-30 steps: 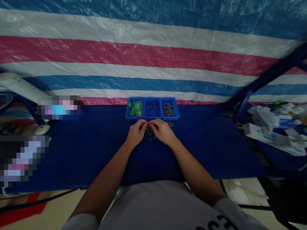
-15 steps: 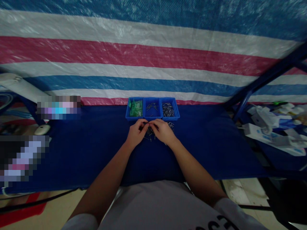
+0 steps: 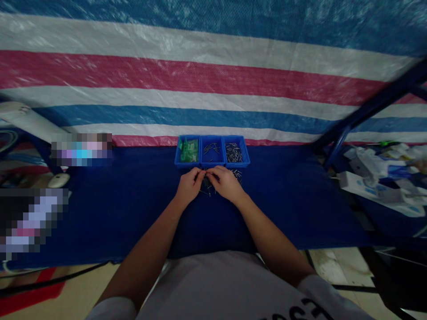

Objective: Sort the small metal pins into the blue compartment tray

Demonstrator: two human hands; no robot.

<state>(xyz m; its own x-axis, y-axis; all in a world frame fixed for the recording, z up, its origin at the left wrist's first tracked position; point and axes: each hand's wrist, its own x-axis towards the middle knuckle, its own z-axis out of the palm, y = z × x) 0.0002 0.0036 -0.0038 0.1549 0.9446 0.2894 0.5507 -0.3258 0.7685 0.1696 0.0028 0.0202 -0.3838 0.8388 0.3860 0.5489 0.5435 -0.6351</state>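
My left hand (image 3: 189,183) and my right hand (image 3: 227,181) meet fingertip to fingertip just in front of three blue bins. Both are closed in a pinch; whatever sits between the fingertips is too small to name. Beneath and around my fingers lies a loose heap of thin metal pins, perhaps rivets (image 3: 209,192), partly hidden by the hands. Green packets (image 3: 189,152) fill the left bin (image 3: 176,161). A few thin metal pieces lie in the middle bin (image 3: 213,156), and many short ones (image 3: 234,153) in the right bin (image 3: 247,161).
The bins stand on a dark blue table (image 3: 283,195) against a striped tarp (image 3: 213,80). Left are a white arm (image 3: 36,122) and a white mouse-like object (image 3: 59,180). White clutter (image 3: 376,186) lies at the right, near a blue frame post (image 3: 367,102).
My left fingers have drawn slightly upright and closer together at the pinch. Otherwise, both hands remain in nearly the same place over the heap.
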